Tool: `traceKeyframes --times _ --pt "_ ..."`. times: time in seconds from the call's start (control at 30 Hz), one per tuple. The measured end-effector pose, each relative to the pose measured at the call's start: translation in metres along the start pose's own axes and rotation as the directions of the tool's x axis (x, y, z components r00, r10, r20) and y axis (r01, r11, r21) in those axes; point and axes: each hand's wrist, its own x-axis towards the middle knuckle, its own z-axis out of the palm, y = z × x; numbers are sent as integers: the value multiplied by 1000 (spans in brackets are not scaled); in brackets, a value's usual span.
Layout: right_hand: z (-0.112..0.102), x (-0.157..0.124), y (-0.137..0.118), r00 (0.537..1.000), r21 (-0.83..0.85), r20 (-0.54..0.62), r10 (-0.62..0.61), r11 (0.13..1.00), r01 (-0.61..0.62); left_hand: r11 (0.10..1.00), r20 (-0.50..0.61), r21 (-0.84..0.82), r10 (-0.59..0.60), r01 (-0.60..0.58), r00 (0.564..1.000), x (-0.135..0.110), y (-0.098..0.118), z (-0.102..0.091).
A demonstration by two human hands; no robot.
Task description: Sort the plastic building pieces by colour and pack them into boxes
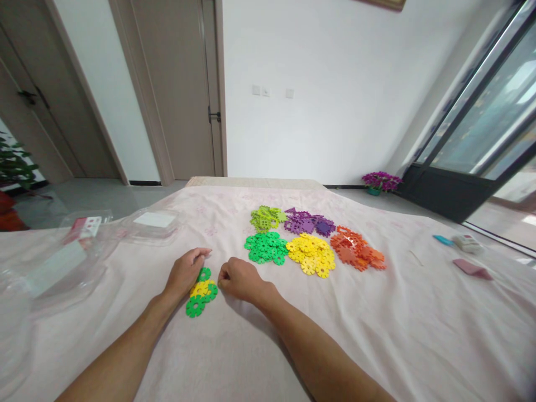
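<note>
My left hand [186, 272] rests on the cloth with its fingers stretched out, along the left side of a small cluster of flower-shaped plastic discs. In that cluster lie green discs [195, 306] and yellow discs [200, 288], overlapping one another. Just right of the cluster is my right hand [240, 277], its fingers curled closed; whatever they may hold is hidden. Beyond it sit a pile of green discs [265, 248] and a pile of yellow discs [312, 254].
Farther back are lime-green pieces [264, 218] and purple pieces [305, 221], with orange pieces [354, 249] to the right. Clear plastic containers [62, 268] stand at the left. A pink cloth [472, 269], a blue item [443, 240] and a whitish block [467, 244] lie far right.
</note>
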Motion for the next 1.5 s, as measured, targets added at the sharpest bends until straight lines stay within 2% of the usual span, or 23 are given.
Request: traceKeyframes --times 0.07,0.13,0.2,0.3,0.37,0.47,0.57,0.63,0.7,0.83,0.97,1.13,1.2,1.3,1.37,1.5 --pt "-1 -2 0 998 33 -25 -62 997 63 1000 0 1 -2 2 1000 0 0 0" --pt "2 -1 0 984 62 -26 -175 982 176 1000 0 2 -2 2 1000 -1 0 -1" --pt "6 0 2 963 55 4 -269 962 268 1000 -1 0 1 -1 1000 -1 0 -1" --pt "5 4 7 936 46 68 -346 938 344 1000 1 3 2 -2 1000 -2 2 -1" --pt "-1 5 9 928 69 117 -354 935 348 1000 3 16 0 0 1000 -1 3 -2" --pt "-12 4 11 939 73 177 -295 955 286 999 7 34 -1 1 1000 -1 4 -2" --pt "-16 1 10 959 16 165 -232 972 233 999 4 35 -1 1 1000 -1 4 -2" --pt "-14 -2 8 957 -5 113 -267 963 269 999 0 35 3 -3 1000 -1 4 -2" --pt "-9 -3 7 934 -13 72 -350 936 351 999 1 39 11 -11 1000 -1 4 -2" --pt "-5 -2 8 889 -51 112 -444 891 452 998 9 50 26 -26 1000 -1 4 -2" --pt "-17 -1 12 891 -27 204 -405 908 419 998 16 52 20 -21 1000 -1 3 -2" --pt "-33 -4 8 927 -43 277 -253 960 275 999 6 41 22 -23 1000 -2 3 -2" --pt "-32 -5 3 956 -65 243 -168 980 189 999 5 42 26 -26 1000 -2 4 -2" --pt "-21 -6 -4 990 -96 88 -108 989 116 999 6 42 31 -31 1000 -1 5 -2" --pt "-10 -7 -8 993 -116 19 -114 987 115 998 8 45 35 -35 999 -1 4 -2" --pt "9 -5 -12 993 -126 -9 -114 986 112 998 8 54 35 -36 999 0 1 -1"
